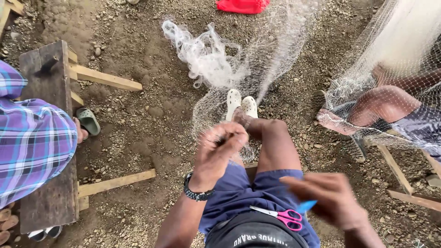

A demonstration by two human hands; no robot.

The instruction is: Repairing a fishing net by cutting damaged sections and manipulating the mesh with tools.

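Note:
My left hand [219, 149], with a dark watch on the wrist, is raised above my knee and pinches a strand of the fine white fishing net [216, 59]. The net stretches away over the dirt ground past my feet in white clogs [242, 104]. My right hand [331, 198] is blurred at the lower right and grips a small blue tool [307, 205]. Pink-handled scissors [282, 216] lie in my lap on my blue shorts.
A person in a purple plaid shirt [32, 138] sits on a dark wooden bench [46, 138] at the left. Another person's bare legs [381, 105] under more net are at the right. A red object [242, 5] lies at the top. Wooden planks [115, 183] lie on the gravel.

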